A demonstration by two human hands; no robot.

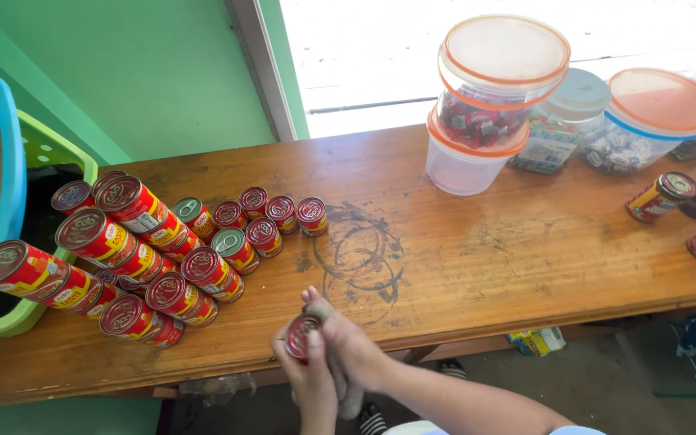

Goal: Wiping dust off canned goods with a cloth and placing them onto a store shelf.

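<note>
My left hand (309, 374) holds a small red tin can (301, 333) at the near edge of the wooden table (485, 250), its pull-tab lid facing up. My right hand (356, 346) presses a grey cloth (324, 310) against the can's side. To the left, several red tin cans (134, 258) are stacked in tall columns. Behind them a row of single red cans (271, 217) stands on the table top.
Clear plastic tubs with orange lids (493, 89) hold wrapped sweets at the back right. More cans (660, 197) lie at the right edge. Blue and green plastic baskets (10, 185) stand at the left. Dark ring stains (360, 254) mark the wood. Feet in sandals show below.
</note>
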